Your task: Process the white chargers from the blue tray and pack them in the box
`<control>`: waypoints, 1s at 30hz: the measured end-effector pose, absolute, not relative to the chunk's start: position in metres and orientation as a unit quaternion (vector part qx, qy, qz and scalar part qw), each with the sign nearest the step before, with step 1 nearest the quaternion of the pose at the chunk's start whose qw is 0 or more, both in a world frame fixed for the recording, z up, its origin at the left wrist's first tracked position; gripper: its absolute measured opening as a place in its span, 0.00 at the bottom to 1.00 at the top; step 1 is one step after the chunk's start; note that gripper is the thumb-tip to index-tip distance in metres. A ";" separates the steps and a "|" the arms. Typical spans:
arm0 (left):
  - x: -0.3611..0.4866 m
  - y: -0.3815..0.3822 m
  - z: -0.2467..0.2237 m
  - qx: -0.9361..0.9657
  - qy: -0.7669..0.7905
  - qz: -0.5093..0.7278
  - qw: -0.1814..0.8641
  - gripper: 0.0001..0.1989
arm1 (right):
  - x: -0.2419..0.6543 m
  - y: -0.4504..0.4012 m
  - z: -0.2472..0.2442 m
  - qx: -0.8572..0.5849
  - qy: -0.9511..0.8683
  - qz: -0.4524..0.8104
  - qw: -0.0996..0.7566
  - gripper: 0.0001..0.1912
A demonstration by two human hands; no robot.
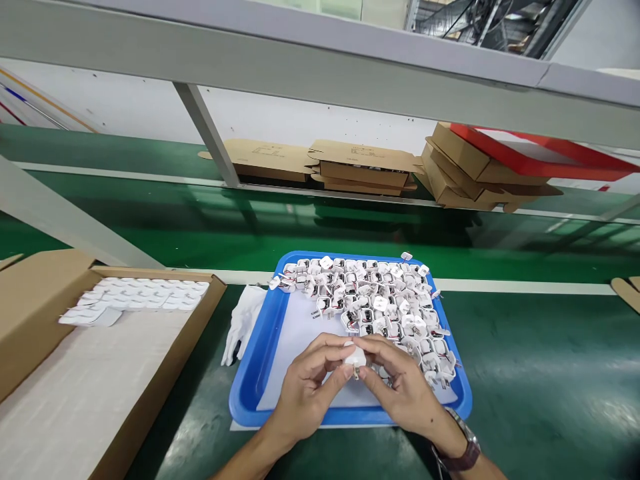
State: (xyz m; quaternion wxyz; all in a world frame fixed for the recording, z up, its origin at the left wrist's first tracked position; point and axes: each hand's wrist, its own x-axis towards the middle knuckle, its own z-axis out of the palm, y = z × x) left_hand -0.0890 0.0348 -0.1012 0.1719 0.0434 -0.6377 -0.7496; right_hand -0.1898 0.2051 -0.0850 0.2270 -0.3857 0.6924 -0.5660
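as left hand [309, 385] and right hand [400, 385] pinch white plug [355, 356] | blue tray [243, 402] lies beneath

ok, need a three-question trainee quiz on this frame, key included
1. Which lies between the open brown cardboard box and the blue plastic tray?
(a) scissors (b) a white cloth glove (c) a tape roll
2. True or false: the box stands to the right of the tray.
3. What do the left hand and the right hand hold together?

Key
1. b
2. False: it stands to the left.
3. A small white plastic piece with metal prongs.
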 end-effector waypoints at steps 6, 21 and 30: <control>-0.088 0.034 -0.103 0.063 -0.673 -0.729 0.111 0.18 | -0.195 0.209 -0.085 -0.356 0.724 -0.544 0.230 0.20; -0.093 0.037 -0.100 0.083 -0.793 -0.562 0.221 0.19 | -0.199 0.213 -0.084 -0.395 0.775 -0.492 -0.019 0.12; -0.007 -0.093 -0.024 0.272 -0.896 -0.227 0.267 0.19 | -0.209 0.231 -0.086 -0.459 0.761 -0.433 -0.154 0.18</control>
